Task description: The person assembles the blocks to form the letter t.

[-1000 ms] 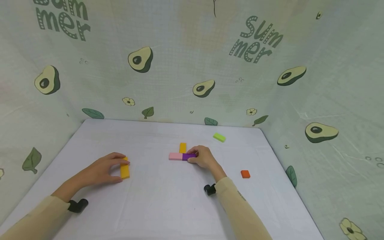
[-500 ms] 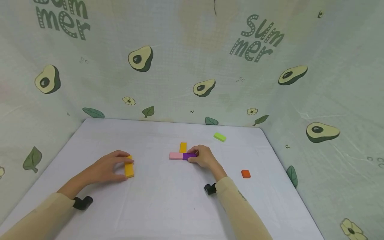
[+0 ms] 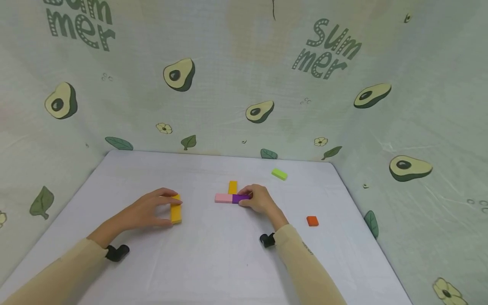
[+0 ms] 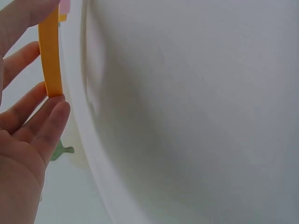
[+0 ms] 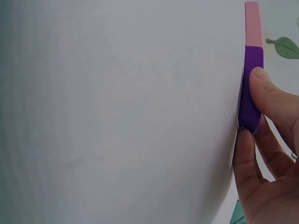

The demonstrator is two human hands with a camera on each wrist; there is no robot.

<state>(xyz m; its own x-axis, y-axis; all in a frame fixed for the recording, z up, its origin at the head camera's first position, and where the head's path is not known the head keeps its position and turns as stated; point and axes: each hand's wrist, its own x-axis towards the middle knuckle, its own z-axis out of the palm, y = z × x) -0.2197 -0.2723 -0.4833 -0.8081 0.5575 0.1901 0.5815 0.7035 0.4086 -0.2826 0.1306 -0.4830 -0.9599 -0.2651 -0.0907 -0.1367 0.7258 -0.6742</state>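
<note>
My left hand [image 3: 146, 210] grips a flat yellow block [image 3: 176, 212] lengthwise, thumb at its near end and fingers at its far end. The left wrist view shows that same yellow block [image 4: 50, 56] spanned between thumb and fingertips. Further right, my right hand [image 3: 260, 200] pinches a purple block [image 3: 238, 199]. The purple block [image 5: 251, 88] lies end to end against a pink block [image 3: 223, 198], forming one straight row. Behind their joint stands a second yellow block [image 3: 233, 187], pointing away from me. Part of the purple block is hidden by my right fingers.
A lime green block [image 3: 279, 174] lies at the back right of the white-covered table [image 3: 206, 262]. An orange-red square block [image 3: 312, 221] sits to the right of my right forearm. Cloth walls with avocado prints enclose the table's back and sides.
My left hand has slid rightward with the yellow block, closer to the pink and purple row. The right hand stays in place on the purple block.
</note>
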